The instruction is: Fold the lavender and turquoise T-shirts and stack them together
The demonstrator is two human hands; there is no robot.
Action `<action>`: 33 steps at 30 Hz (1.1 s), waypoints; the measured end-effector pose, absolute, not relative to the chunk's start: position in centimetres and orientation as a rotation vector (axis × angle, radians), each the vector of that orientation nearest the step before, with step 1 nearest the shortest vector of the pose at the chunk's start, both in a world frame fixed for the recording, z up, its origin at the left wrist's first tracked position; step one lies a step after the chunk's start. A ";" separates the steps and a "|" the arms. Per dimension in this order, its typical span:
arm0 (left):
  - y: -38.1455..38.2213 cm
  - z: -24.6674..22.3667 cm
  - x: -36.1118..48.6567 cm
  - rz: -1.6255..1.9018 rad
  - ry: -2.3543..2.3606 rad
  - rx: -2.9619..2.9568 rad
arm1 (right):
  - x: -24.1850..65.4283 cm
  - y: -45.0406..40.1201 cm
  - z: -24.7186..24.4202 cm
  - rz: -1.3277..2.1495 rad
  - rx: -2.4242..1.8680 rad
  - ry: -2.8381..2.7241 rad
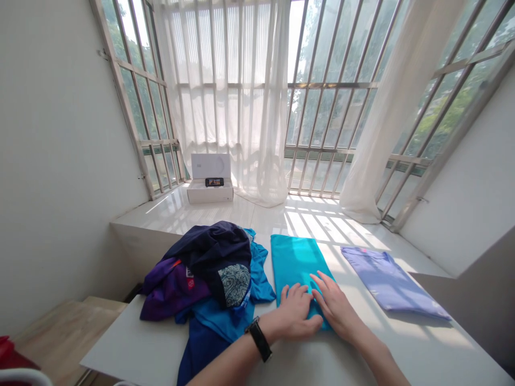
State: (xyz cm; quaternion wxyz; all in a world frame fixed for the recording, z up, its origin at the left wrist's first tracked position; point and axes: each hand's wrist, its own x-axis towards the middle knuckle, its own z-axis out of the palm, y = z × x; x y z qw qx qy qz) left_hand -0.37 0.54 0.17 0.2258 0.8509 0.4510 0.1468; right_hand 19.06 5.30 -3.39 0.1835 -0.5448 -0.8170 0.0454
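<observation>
A turquoise cloth [295, 257], folded into a flat rectangle, lies on the white table [132, 343]. My left hand [295, 313], below a black wristwatch, rests on its lower part with the fingers slightly spread. Beside it my right hand [332, 300] lies on the cloth's right edge, fingers apart and stretched out. Neither hand grips anything. To the left is a loose heap of clothes, with a dark navy piece [213, 252] on top, a purple one [173, 289] and blue ones [261, 273]. A folded lavender garment [394, 284] lies flat on the right.
An open white box [210, 195] with a small black device [214, 182] stands on the window ledge behind. White curtains [257, 107] hang before barred windows. Something red [14, 356] is at the lower left, by a wooden surface [68, 332].
</observation>
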 end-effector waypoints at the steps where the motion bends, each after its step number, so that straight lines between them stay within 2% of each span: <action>1: 0.9 0.3 -0.6 0.424 1.242 2.320 | 19.0 5.4 -4.0 0.105 -1.593 -2.324; 6: 1.8 -0.1 -2.0 0.655 1.420 2.464 | 18.8 5.0 -4.5 -0.024 -1.739 -2.384; 12: 1.9 -1.7 -2.4 0.519 1.333 2.592 | 18.5 4.9 -4.3 -0.068 -1.726 -2.365; 19: 1.8 -1.7 -2.4 0.514 1.364 2.581 | 18.6 4.7 -4.3 -0.052 -1.746 -2.363; 26: 1.3 -1.1 -1.9 0.616 1.351 2.634 | 18.9 4.3 -3.2 0.073 -1.773 -2.367; 33: 0.7 0.4 -1.2 0.527 0.996 2.815 | 21.8 4.1 -1.7 0.310 -1.680 -2.271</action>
